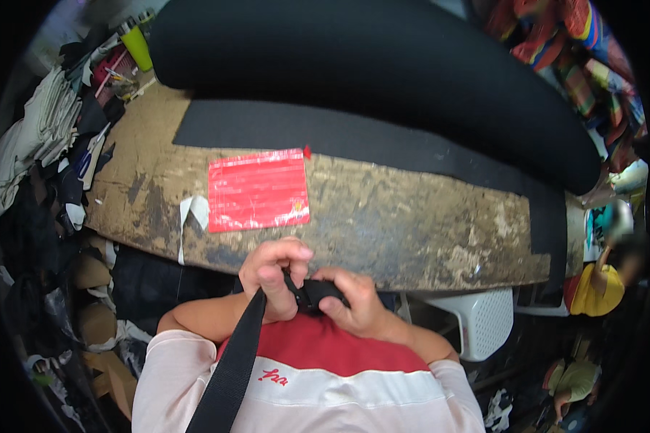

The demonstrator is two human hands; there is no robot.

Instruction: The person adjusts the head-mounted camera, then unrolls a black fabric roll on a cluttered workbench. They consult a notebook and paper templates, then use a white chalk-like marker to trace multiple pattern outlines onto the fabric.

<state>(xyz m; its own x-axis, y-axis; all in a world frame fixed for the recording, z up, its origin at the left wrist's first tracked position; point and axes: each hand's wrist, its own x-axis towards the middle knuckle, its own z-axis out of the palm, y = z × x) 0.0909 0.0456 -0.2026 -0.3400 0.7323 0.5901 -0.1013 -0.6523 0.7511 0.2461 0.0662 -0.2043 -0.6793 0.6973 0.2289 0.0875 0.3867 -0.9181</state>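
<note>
Both my hands meet just in front of my chest, below the near edge of a worn wooden worktable point(412, 224). My left hand point(271, 278) is closed around a wide black webbing strap point(231, 368) that runs down over my left shoulder. My right hand point(354, 303) pinches a small black buckle piece point(314, 292) at the strap's end, held between the two hands. A red rectangular sheet point(258, 190) lies flat on the table just beyond my hands.
A large roll of black material point(383, 65) lies across the back of the table over a flat black sheet point(339, 137). Cloth scraps and clutter pile at the left point(43, 137). A white plastic stool point(480, 321) stands at my right. Another person in yellow point(599, 289) is at far right.
</note>
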